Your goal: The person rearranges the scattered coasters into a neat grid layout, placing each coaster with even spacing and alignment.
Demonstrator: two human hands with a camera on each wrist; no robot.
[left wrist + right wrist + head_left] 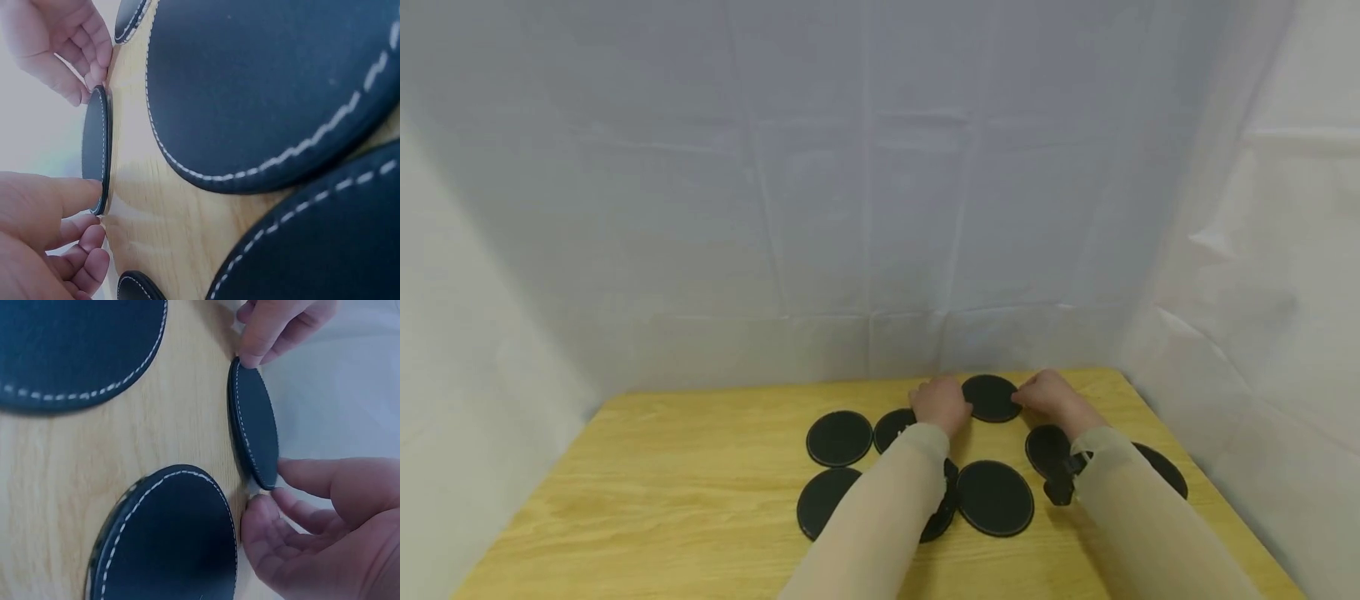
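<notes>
Several black round coasters with white stitching lie on a wooden table (662,483). The farthest coaster (991,397) sits between my two hands. My left hand (958,407) pinches its left edge, thumb on top and curled fingers below, shown close in the left wrist view (94,212). My right hand (1022,400) pinches the opposite edge (269,490). The same coaster (97,150) (253,431) appears edge-on in both wrist views, low over the wood.
Other coasters lie at the left (838,437), front left (826,500), centre front (995,497) and right (1165,471); one lies partly under my left forearm (942,508). White cloth walls (865,208) close in the back and sides.
</notes>
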